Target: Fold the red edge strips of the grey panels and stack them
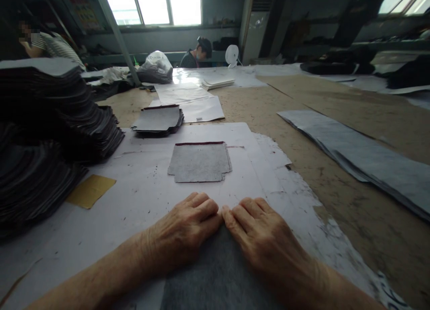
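A dark grey fabric piece (218, 274) lies on white paper at the near edge, its far end under my fingers. My left hand (191, 220) is closed on that end, fingers curled and thumb pointing right. Beside it, fingertips nearly touching, my right hand (262, 229) is closed on the same end with curled fingers. Both hands hide the edge they pinch. Just beyond them a grey cut piece (201, 162) with a dark red top edge and notched lower corners lies flat. Farther back sits a small stack of similar pieces (157, 118).
Tall stacks of dark pieces (50, 108) stand at the left, near a yellow-brown card (92, 191). Long grey strips (356, 148) lie on the right. White sheets (198, 108), a plastic bag (157, 67) and a small fan (232, 55) are farther back. Two people are beyond the table.
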A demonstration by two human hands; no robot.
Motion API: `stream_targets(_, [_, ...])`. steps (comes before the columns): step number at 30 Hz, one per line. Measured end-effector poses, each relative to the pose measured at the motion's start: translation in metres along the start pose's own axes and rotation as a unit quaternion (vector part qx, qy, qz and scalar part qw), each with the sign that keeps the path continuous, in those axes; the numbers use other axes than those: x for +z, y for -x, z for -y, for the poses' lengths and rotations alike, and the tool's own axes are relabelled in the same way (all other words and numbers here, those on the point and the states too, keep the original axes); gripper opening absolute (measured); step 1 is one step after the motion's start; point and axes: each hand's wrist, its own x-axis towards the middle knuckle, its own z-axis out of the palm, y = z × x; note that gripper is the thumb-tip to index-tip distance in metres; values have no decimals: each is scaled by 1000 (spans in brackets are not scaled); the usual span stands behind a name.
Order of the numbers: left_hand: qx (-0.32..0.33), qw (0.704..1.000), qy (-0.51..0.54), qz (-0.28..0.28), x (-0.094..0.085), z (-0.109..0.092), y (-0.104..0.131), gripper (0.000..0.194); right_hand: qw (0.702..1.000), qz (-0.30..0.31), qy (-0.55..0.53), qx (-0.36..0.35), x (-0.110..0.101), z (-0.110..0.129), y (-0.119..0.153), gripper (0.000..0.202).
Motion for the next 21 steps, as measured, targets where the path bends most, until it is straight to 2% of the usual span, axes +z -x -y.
stream_targets(5, [7, 999, 16, -49, -7, 11, 16, 37, 999, -11, 35, -19, 3, 2, 3, 31])
stream_targets(10, [3, 995, 23, -100, -10, 15, 31, 36, 1000, -27, 14, -8, 3, 2, 2, 28])
stream_targets(17, [-7, 996, 22, -90, -9, 16, 32, 37, 999, -34, -7, -17, 4, 1, 2, 33])
stream_targets(21, [-3, 995, 19, -97, -7, 18, 30, 30, 992, -80, 70, -64, 11, -1, -2, 32])
